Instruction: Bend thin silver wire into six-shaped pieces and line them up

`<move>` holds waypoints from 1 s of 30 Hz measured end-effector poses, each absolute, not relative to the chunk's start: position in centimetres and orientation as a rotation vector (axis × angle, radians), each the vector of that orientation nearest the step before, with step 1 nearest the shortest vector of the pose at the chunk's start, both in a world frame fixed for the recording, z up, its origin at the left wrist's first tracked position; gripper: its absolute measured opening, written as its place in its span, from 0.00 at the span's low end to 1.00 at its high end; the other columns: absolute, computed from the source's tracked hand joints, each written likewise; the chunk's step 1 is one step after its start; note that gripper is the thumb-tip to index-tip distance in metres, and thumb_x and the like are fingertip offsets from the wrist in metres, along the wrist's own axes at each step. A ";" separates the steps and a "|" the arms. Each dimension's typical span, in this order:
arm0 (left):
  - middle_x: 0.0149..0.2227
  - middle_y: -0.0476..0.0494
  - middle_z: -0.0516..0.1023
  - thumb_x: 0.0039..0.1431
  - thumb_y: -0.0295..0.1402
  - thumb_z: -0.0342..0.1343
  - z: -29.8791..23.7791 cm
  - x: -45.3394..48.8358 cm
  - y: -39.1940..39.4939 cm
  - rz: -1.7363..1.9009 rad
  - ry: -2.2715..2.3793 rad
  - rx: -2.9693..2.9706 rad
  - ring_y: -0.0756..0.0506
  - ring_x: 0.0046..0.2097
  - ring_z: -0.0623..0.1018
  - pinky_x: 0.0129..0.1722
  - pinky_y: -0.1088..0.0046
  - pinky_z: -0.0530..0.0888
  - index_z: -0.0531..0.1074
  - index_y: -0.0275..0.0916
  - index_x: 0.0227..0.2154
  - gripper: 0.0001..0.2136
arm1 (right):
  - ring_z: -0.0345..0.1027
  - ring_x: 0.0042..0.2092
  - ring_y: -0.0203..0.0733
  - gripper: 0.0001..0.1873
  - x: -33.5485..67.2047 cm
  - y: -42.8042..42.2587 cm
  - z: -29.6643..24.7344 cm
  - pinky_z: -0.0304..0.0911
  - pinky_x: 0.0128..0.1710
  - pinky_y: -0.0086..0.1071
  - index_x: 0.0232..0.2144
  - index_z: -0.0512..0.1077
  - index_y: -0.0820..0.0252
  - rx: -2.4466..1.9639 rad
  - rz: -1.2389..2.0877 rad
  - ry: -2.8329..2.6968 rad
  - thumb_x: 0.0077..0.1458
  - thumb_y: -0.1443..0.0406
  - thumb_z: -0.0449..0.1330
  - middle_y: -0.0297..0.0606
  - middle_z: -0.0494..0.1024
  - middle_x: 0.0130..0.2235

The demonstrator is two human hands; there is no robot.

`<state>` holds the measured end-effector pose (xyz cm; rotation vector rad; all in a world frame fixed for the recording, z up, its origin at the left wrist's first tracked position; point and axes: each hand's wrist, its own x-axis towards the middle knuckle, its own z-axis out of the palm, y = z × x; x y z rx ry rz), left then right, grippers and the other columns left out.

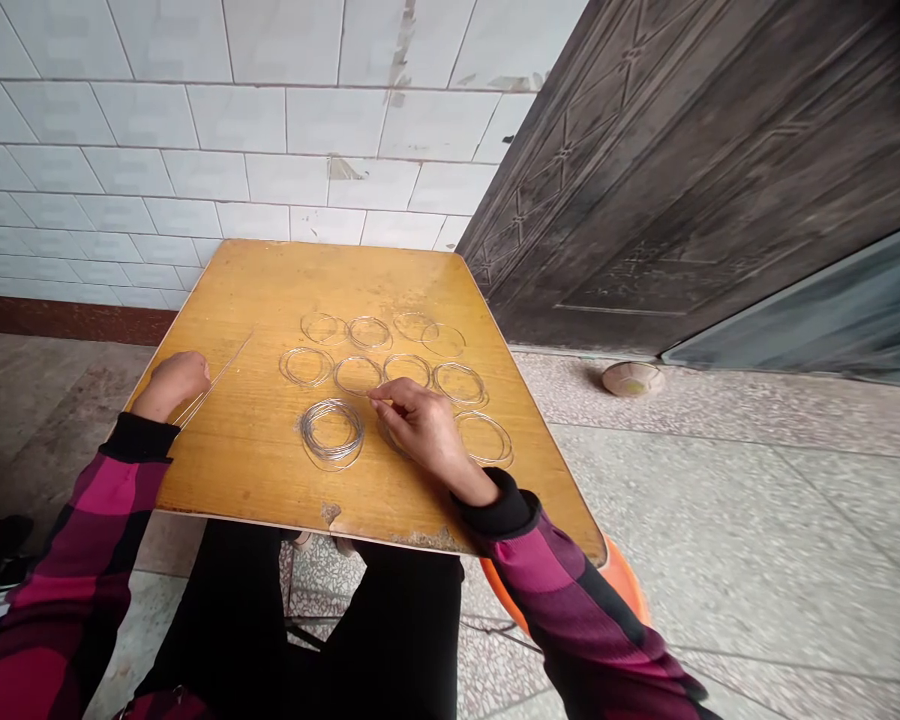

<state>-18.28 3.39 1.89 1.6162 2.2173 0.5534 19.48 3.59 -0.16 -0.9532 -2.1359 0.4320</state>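
Although the right hand (420, 430) has its grip pinched shut beside a wire ring (358, 375), nothing held shows clearly. The left hand (174, 385) curls beside straight wires (217, 380), its grip unclear. More rings lie spread across the worktop (229, 470), with a thick coil (332, 434) nearest the right hand.

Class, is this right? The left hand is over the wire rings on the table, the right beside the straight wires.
No, swapped: the head view shows the right hand over the wire rings and the left hand beside the straight wires.
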 end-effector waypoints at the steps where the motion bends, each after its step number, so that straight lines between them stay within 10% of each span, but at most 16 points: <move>1: 0.12 0.42 0.64 0.30 0.24 0.60 1.9 -18.2 3.6 0.386 2.279 1.653 0.35 0.30 0.75 0.35 0.61 0.66 0.59 0.41 0.06 0.14 | 0.70 0.29 0.38 0.08 19.5 3.6 -0.2 0.65 0.31 0.32 0.37 0.76 0.59 -0.952 0.433 -2.138 0.59 0.67 0.56 0.40 0.79 0.36; 17: 0.18 0.43 0.69 0.35 0.23 0.59 9.1 -16.6 3.1 0.090 2.410 1.797 0.35 0.31 0.75 0.35 0.61 0.68 0.68 0.41 0.13 0.07 | 0.73 0.36 0.41 0.08 19.5 3.6 0.0 0.67 0.37 0.34 0.37 0.76 0.60 -0.916 0.467 -2.118 0.60 0.67 0.57 0.42 0.79 0.36; 24: 0.23 0.46 0.76 0.45 0.25 0.60 9.0 -10.8 2.8 1.171 1.385 1.262 0.51 0.22 0.70 0.24 0.75 0.67 0.74 0.37 0.26 0.03 | 0.74 0.39 0.42 0.09 19.1 3.4 0.3 0.70 0.40 0.36 0.41 0.76 0.58 -0.775 0.401 -2.048 0.63 0.66 0.55 0.42 0.79 0.36; 30: 0.27 0.46 0.77 0.51 0.21 0.63 4.6 -2.1 2.7 1.183 0.716 0.665 0.54 0.26 0.75 0.27 0.82 0.74 0.71 0.33 0.28 0.05 | 0.73 0.45 0.39 0.21 19.1 2.3 0.8 0.73 0.43 0.34 0.58 0.66 0.55 -0.508 0.211 -2.116 0.64 0.69 0.56 0.42 0.77 0.44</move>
